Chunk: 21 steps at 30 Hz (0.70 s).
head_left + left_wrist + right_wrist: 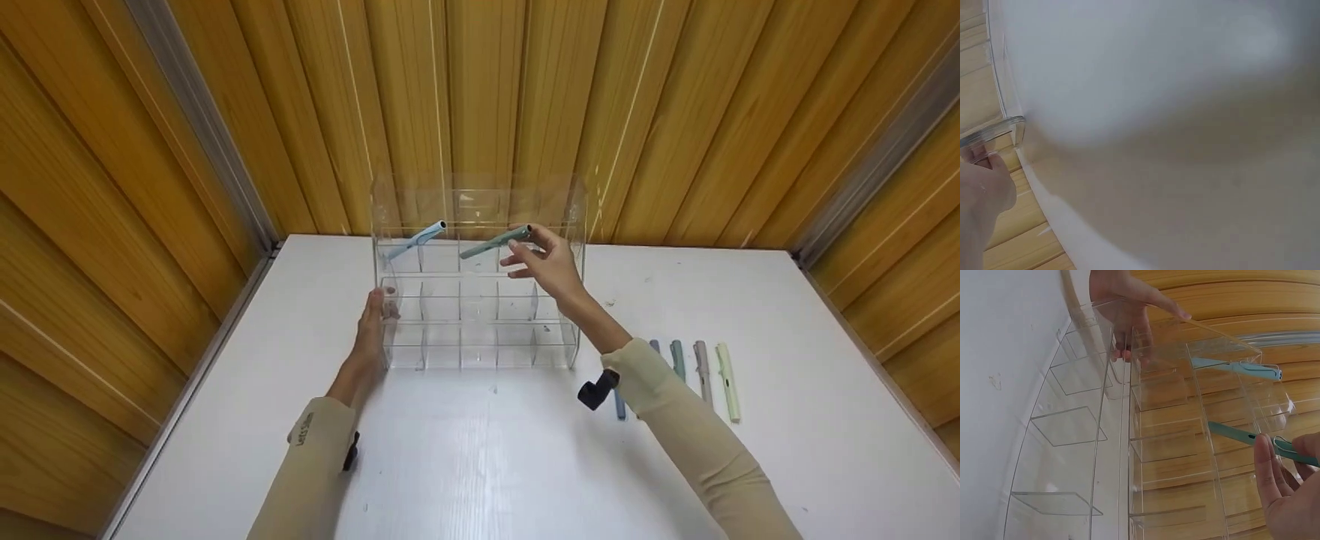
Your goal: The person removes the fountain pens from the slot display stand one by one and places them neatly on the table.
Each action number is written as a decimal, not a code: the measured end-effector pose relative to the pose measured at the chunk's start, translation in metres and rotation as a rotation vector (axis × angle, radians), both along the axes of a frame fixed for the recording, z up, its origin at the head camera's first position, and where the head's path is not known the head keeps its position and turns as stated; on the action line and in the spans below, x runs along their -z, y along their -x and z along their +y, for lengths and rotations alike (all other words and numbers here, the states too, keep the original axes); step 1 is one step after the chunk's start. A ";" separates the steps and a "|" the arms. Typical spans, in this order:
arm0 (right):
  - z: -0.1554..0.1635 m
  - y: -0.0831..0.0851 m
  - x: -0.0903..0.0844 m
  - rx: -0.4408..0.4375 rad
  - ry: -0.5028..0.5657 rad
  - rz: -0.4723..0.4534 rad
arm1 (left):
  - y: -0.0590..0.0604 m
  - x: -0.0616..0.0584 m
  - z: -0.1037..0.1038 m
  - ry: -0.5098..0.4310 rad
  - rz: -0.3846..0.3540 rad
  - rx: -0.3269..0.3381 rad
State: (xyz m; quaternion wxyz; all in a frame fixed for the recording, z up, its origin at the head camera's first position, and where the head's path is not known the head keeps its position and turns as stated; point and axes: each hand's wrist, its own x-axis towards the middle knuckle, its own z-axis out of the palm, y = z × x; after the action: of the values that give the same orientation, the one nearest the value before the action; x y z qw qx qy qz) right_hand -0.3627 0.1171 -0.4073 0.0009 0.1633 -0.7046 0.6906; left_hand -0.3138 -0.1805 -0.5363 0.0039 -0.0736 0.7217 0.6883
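A clear acrylic organizer (480, 330) with several compartments stands on the white table (480, 457). My left hand (373, 324) holds its left wall, thumb over the edge; the right wrist view shows this left hand (1129, 309) pinching that wall. My right hand (544, 259) pinches the top end of a teal pen (491, 242) that leans in a back-row compartment. A light blue pen (415, 240) leans in the back-left compartment. In the right wrist view, the teal pen (1235, 434) runs into my right hand (1286, 495), below the light blue pen (1235, 367).
Several pens (705, 371) lie side by side on the table to the right of the organizer, one partly under my right sleeve. Wooden panel walls (150, 225) close in the table on the left, back and right.
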 end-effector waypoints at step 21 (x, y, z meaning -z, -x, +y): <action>0.022 -0.010 -0.012 0.177 0.052 0.093 | 0.009 -0.005 0.001 0.039 0.029 -0.005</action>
State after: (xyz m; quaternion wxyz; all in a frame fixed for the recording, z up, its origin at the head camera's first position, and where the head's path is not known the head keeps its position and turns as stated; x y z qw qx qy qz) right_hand -0.3530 0.1387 -0.3958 0.0987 0.1320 -0.6973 0.6975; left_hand -0.3227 -0.1798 -0.5314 -0.0096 -0.0656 0.7349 0.6750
